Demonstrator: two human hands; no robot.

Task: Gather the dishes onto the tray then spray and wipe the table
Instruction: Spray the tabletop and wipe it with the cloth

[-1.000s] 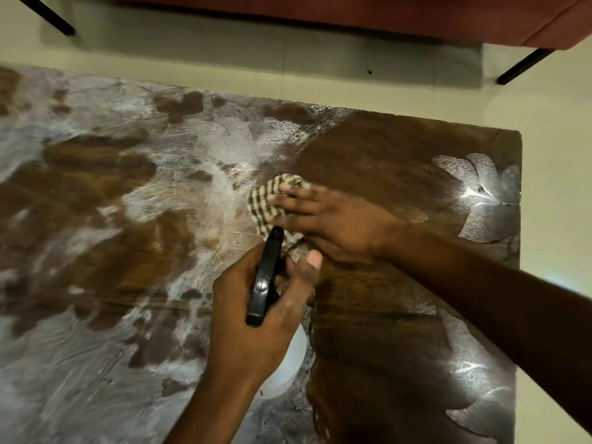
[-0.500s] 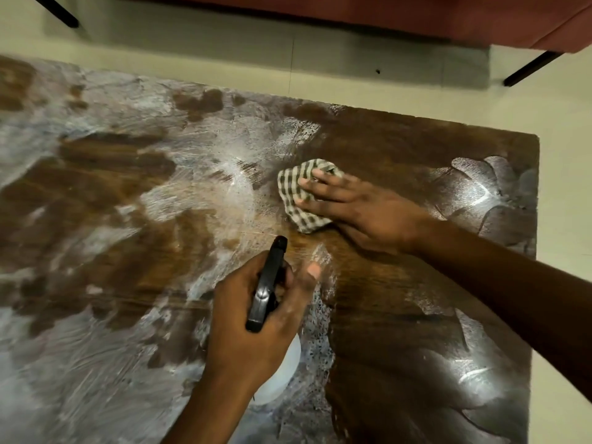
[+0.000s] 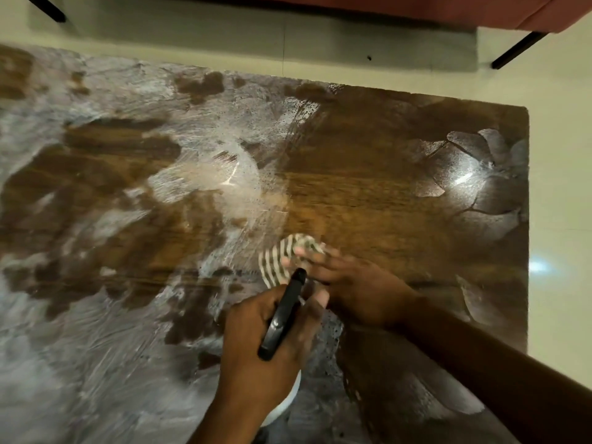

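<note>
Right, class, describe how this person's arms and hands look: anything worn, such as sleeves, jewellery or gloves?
Both arms are bare as far as the frame shows, with no sleeves, cuffs or gloves. The left hand and the right hand carry no visible rings, and neither wrist shows a watch or bracelet. Motion blur on the right hand hides finer detail such as the nails.

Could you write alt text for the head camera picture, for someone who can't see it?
A right hand presses a checked cloth on a wooden table streaked with white foam, while the left hand grips a spray bottle beside it. Pale floor shows beyond the table.
</note>
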